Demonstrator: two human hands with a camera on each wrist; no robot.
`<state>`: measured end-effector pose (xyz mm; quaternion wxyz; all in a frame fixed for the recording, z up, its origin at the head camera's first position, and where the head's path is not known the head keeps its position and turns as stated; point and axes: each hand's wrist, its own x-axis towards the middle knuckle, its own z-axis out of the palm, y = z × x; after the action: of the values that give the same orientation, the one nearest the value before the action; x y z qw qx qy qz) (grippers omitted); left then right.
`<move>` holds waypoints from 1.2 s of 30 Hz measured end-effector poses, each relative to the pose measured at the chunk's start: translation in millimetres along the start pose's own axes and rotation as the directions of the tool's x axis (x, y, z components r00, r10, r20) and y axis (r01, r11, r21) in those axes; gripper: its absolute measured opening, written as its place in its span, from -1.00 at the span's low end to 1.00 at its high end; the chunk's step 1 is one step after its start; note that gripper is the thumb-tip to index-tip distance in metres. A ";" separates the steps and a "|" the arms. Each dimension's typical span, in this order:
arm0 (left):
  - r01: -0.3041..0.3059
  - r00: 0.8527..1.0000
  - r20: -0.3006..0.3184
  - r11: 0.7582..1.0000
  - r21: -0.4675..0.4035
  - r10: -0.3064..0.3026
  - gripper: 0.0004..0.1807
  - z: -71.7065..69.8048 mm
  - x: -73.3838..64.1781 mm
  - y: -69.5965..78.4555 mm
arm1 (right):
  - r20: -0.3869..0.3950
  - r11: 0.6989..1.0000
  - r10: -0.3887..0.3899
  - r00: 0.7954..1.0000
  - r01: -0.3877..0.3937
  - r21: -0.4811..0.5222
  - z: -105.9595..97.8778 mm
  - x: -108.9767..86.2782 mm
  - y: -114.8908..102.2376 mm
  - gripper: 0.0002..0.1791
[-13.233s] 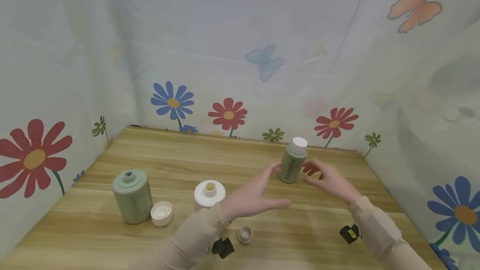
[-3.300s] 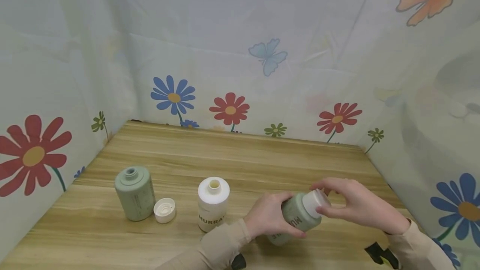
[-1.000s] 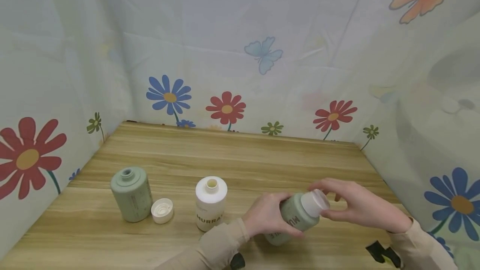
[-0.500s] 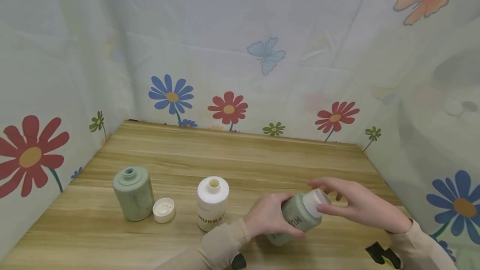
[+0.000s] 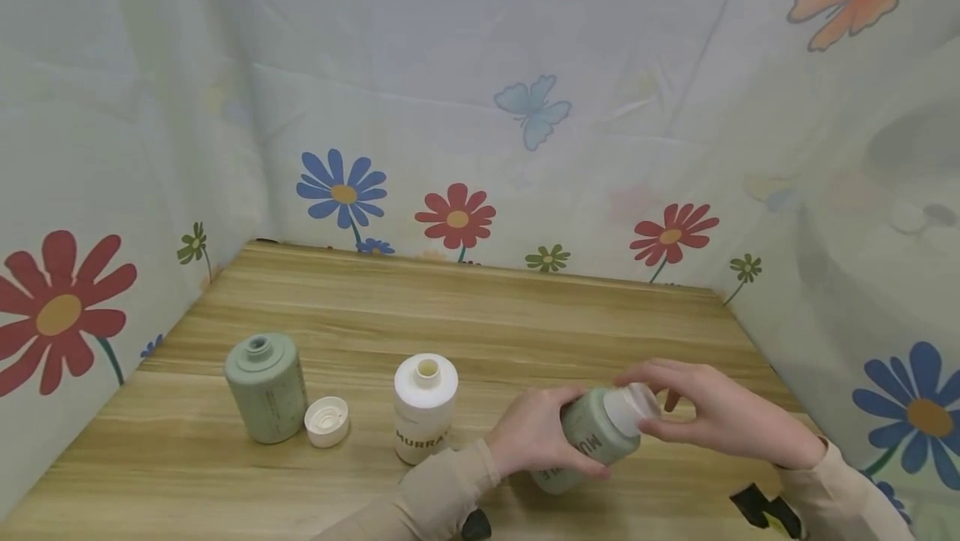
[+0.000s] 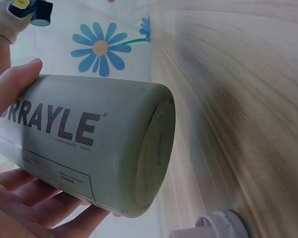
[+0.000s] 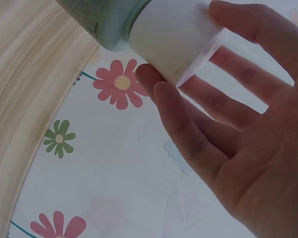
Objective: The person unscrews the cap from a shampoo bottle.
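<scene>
My left hand (image 5: 536,433) grips a green bottle (image 5: 592,428) around its body, tilted with its top toward the right. Dark lettering runs along its side, and in the left wrist view its base (image 6: 156,153) stands clear of the wooden table. My right hand (image 5: 712,416) pinches the bottle's white cap (image 5: 626,409) between thumb and fingertips. The cap sits on the bottle's top in the right wrist view, the fingers (image 7: 188,134) spread around its edge. Nearest my left sleeve stands an uncapped white bottle (image 5: 425,408).
An uncapped green bottle (image 5: 266,391) stands at the left of the wooden table (image 5: 450,299), with a white cap (image 5: 327,422) lying beside it. A small whitish ring-shaped piece (image 6: 223,225) lies on the table in the left wrist view. Flower-printed cloth (image 5: 420,107) encloses the back and sides.
Since the oldest frame, the green bottle has been picked up from the back, brought nearer and tilted. Over the last second the right fingers shift slightly around the cap; the left hand keeps its hold.
</scene>
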<state>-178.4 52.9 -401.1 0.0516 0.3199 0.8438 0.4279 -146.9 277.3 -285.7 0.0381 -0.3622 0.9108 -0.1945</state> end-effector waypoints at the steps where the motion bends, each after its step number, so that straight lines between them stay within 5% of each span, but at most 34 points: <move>1: 0.003 1.000 0.001 1.000 -0.003 -0.003 -0.20 -0.4 -0.1 0.1 | -0.004 1.000 -0.028 1.000 0.028 -0.012 0.5 -0.2 0.4 -0.56; 8: 0.018 1.000 0.012 1.000 0.002 -0.018 -0.17 -1.7 1.0 0.5 | 0.001 0.992 -0.112 0.994 0.112 -0.064 2.3 -1.1 0.7 -0.48; 13: 0.016 1.000 0.014 1.000 0.002 -0.016 -0.16 -2.5 2.0 1.0 | 0.006 0.997 0.064 0.998 -0.064 0.031 -0.6 4.1 -5.2 -0.45; 16: 0.014 1.000 0.011 1.000 0.014 -0.014 -0.15 -3.2 2.0 1.7 | 0.015 0.981 0.192 0.981 -0.192 0.038 -2.2 10.3 -9.0 -0.39; 19: 0.004 1.000 0.011 1.000 0.031 -0.004 -0.16 -2.8 1.8 2.0 | 0.035 0.972 0.233 0.972 -0.233 0.008 -2.1 14.7 -11.0 -0.43; 36: -0.034 0.999 0.018 0.999 -0.008 0.034 -0.22 1.4 2.0 2.0 | 0.068 0.994 0.052 0.996 -0.045 -0.098 -2.4 6.4 -15.0 -0.67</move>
<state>-178.5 55.9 -400.1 0.0532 0.3379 0.8361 0.4289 -142.4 263.8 -277.3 0.0574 -0.3479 0.9258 -0.1363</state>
